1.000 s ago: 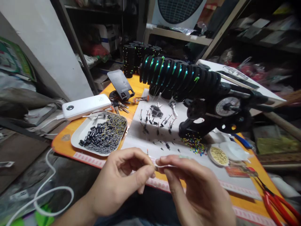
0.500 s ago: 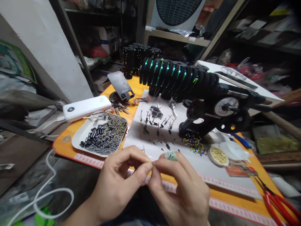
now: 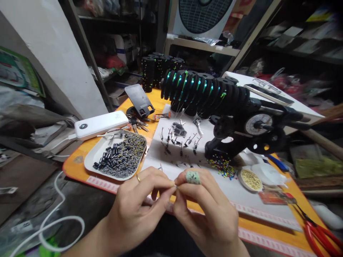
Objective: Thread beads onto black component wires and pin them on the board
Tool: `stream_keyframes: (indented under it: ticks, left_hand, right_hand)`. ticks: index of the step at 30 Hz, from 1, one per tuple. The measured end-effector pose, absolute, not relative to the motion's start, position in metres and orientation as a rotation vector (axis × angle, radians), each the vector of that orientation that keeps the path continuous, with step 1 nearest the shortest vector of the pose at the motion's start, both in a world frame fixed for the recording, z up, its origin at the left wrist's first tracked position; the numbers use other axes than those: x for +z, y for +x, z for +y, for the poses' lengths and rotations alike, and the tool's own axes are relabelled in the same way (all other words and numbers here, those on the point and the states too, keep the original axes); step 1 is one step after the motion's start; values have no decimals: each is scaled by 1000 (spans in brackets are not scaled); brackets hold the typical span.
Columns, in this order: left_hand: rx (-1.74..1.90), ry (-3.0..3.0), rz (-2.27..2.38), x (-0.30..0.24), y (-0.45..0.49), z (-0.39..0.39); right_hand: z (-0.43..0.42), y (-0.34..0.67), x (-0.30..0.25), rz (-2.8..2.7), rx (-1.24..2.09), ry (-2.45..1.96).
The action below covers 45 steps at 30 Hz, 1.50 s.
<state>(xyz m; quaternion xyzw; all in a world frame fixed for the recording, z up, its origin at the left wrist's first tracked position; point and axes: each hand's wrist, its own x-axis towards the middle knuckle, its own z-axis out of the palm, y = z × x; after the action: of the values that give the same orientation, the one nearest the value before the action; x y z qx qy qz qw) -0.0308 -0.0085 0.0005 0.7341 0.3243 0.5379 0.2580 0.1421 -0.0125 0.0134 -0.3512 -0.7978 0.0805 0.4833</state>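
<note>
My left hand (image 3: 139,207) and my right hand (image 3: 205,208) meet fingertip to fingertip above the table's front edge. Both are closed in a pinch, thumb against forefinger. A tiny pale bit shows between the tips, too small to name. A ring sits on a left finger, and a green speckled band wraps a right finger. Just beyond the hands, several small black cylinders with thin stems (image 3: 181,151) lie on the white sheet (image 3: 152,157). Left of them stands a white tray (image 3: 88,165) full of small grey and black pieces.
Behind the sheet is a black ribbed roller (image 3: 203,89) wound with shiny green line, on a geared stand. Coloured beads (image 3: 222,166), a dish of gold beads (image 3: 250,179) and red-handled pliers (image 3: 318,235) lie right. A white power bank (image 3: 102,125), keys (image 3: 138,123) and phone stand (image 3: 139,100) are left.
The view has shifted slightly, so the table's things sit a little lower and further right. My hands stay pinched together, the left turned a bit so its ring now shows.
</note>
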Motion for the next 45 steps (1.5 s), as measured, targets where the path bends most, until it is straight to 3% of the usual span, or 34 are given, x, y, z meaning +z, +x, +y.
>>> stream_keyframes:
  ticks: [12,18,27,35,41,45]
  left_hand:
    - [1276,2530,687,12,-44,10]
    - [1169,1869,964,21,-36,9]
    - [892,987,766,12,-37,3]
    - [998,889,856,10,-29,-6]
    - [1299,1206,926,2,-25,-11]
    - [1315,1420,997,5,-27,-12]
  right_hand:
    - [-8,155,28,-2135,508,-885]
    - [-6,152,30,-2183,398,-854]
    - [-11,144,25,-2018,344,-824]
    - [-24,137,11,-1862,268,-923]
    - [-24,137,6,-1745,489,-966]
    - [-23,137,7,-1756,509,-973]
